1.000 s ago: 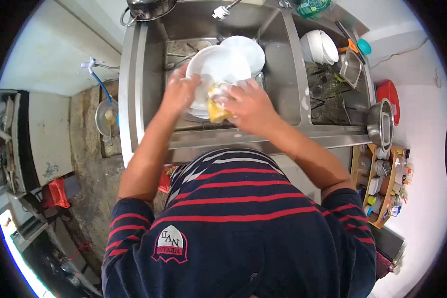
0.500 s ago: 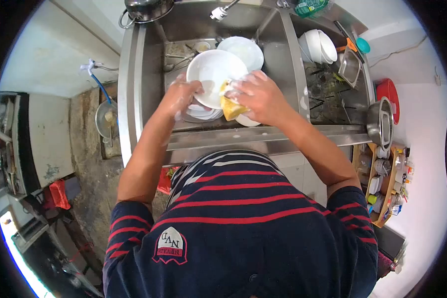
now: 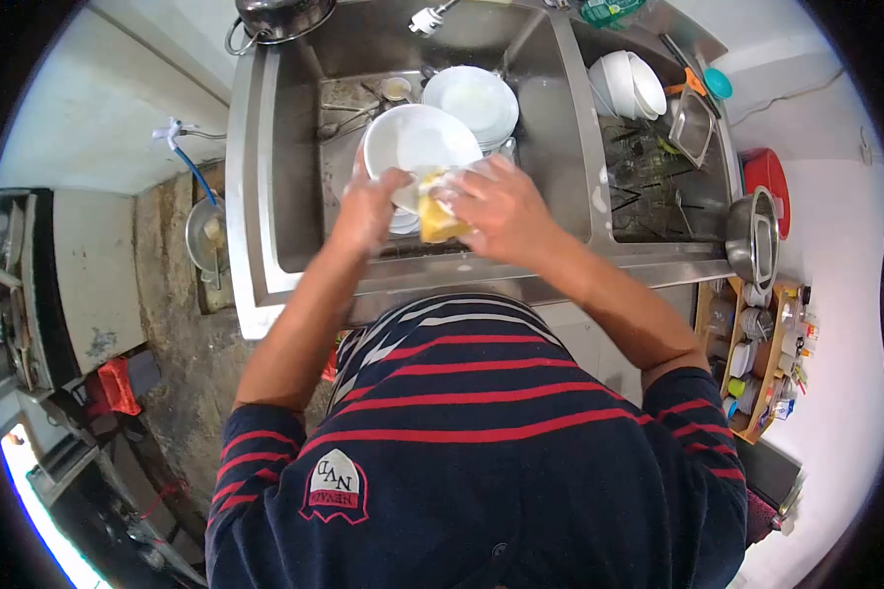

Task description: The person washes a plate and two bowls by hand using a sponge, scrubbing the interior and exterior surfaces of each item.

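Note:
Over the left basin of the steel sink point(image 3: 550, 98), my left hand point(image 3: 368, 208) is closed on the near left rim of a white bowl point(image 3: 417, 142), which is tilted. My right hand point(image 3: 501, 204), wet with suds, is wrapped round a yellow sponge point(image 3: 436, 218) and presses it at the bowl's near right edge. Behind the bowl stands a stack of white plates point(image 3: 473, 98). More white dishes point(image 3: 403, 224) lie under it, mostly hidden. Spoons point(image 3: 342, 123) and a small cup point(image 3: 396, 89) rest on the basin floor to the left.
In the right-hand basin are white bowls point(image 3: 631, 86), a steel tray point(image 3: 691, 128) and loose chopsticks point(image 3: 648, 187). A steel basin point(image 3: 752, 242) sits at the right edge, by a red tub point(image 3: 768, 182). At the back left corner stands a pot point(image 3: 283, 18), and a faucet point(image 3: 427, 20) reaches over the sink.
The bowl has shifted slightly left and its near side is now more covered by my hands. My right hand has moved left with the sponge, closer to my left hand.

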### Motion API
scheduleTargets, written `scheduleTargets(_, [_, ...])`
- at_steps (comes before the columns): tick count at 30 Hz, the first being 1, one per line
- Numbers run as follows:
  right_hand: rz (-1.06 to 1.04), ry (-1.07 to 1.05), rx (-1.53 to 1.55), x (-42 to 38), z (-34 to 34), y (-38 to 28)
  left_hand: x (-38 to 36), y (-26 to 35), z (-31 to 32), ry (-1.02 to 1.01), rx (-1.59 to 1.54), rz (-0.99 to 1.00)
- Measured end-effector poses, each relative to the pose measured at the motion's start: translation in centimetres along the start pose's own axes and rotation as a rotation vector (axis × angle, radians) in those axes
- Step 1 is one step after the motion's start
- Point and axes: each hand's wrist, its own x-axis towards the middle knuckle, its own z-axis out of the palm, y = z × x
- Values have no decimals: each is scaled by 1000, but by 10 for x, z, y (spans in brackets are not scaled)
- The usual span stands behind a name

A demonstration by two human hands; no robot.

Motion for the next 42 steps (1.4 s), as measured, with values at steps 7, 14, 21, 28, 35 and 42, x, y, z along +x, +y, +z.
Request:
scheduleTargets(7, [20, -39, 16, -2, -14, 14, -6, 98, 5, 226, -499, -439])
scheduleTargets(14, [328, -32, 200, 21, 3, -22, -4, 82, 29, 336, -372, -299])
scheduleTargets(21, [249, 96, 54, 26, 7, 16, 1, 88, 26, 312, -388, -326])
scheduleTargets(28, [93, -35, 48, 22, 2, 4, -7, 94, 43, 348, -525, -413])
scheduleTargets(35, [257, -265, -273, 28, -18, 15, 1, 96, 20, 309, -141, -248])
scheduleTargets(42, [474, 51, 559, 33, 10, -14, 9, 84, 34, 402, -380, -368])
